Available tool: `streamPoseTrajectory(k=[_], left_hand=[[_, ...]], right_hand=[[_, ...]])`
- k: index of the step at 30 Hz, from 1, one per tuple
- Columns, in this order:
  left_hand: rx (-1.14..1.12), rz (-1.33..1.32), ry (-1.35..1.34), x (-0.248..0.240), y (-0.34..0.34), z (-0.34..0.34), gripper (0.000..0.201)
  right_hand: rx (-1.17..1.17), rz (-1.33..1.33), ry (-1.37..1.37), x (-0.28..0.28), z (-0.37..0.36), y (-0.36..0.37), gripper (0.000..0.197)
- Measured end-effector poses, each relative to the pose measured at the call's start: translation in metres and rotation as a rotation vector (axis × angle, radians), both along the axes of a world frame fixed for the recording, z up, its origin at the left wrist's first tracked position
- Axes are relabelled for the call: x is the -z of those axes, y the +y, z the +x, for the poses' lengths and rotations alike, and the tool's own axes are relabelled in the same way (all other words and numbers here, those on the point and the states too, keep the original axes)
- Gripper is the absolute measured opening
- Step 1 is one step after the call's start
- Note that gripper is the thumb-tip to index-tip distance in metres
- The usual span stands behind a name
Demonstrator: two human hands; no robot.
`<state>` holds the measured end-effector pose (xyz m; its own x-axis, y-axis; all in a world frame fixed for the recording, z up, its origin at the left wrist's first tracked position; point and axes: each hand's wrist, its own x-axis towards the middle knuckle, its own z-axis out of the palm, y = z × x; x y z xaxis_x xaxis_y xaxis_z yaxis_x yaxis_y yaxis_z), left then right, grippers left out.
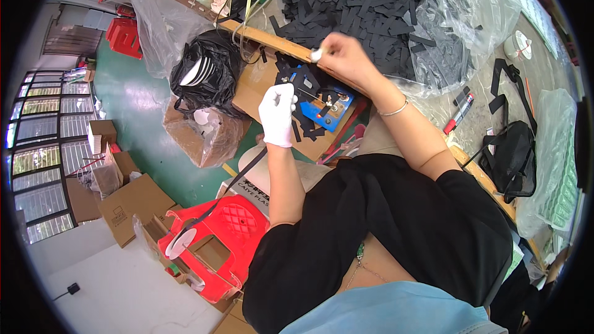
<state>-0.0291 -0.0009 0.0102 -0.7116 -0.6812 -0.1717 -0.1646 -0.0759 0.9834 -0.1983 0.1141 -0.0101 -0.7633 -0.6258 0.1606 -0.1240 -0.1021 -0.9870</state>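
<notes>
- Your gloved left hand (276,114) curls beside the blue device (334,111); you cannot tell whether it grips anything.
- Your right hand (346,59) pinches its fingertips together near the table (272,38) edge, contents unclear.
- The black strap (232,182) runs from your left wrist toward the white reel (181,243).

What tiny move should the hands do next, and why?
Maybe lower the right hand toward the blue device. It's up near the pile of black strips, while the gloved left hand is beside the device, and a black strap runs from the reel to that glove.
</notes>
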Motion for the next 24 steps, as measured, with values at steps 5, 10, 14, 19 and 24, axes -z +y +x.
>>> streamPoseTrajectory(k=[5, 10, 14, 19, 24], left_hand=[[0.002, 0.019, 0.032, 0.0, -0.002, 0.009, 0.014], [-0.022, 0.019, -0.003, 0.0, 0.0, 0.021, 0.014], [-0.052, 0.036, 0.01, 0.004, -0.001, 0.033, 0.014], [-0.078, 0.022, -0.023, 0.01, -0.003, 0.043, 0.014], [-0.061, 0.057, -0.016, 0.014, 0.002, 0.042, 0.013]], right_hand=[[0.579, 0.049, 0.172, -0.017, -0.048, 0.029, 0.034], [0.768, 0.531, 0.866, -0.026, -0.043, 0.057, 0.054], [-0.029, 0.125, -0.147, -0.047, 0.004, 0.08, 0.033], [-0.236, 0.228, -0.292, -0.008, 0.058, 0.1, 0.058], [-0.238, 0.306, -0.062, 0.026, 0.073, 0.102, 0.053]])
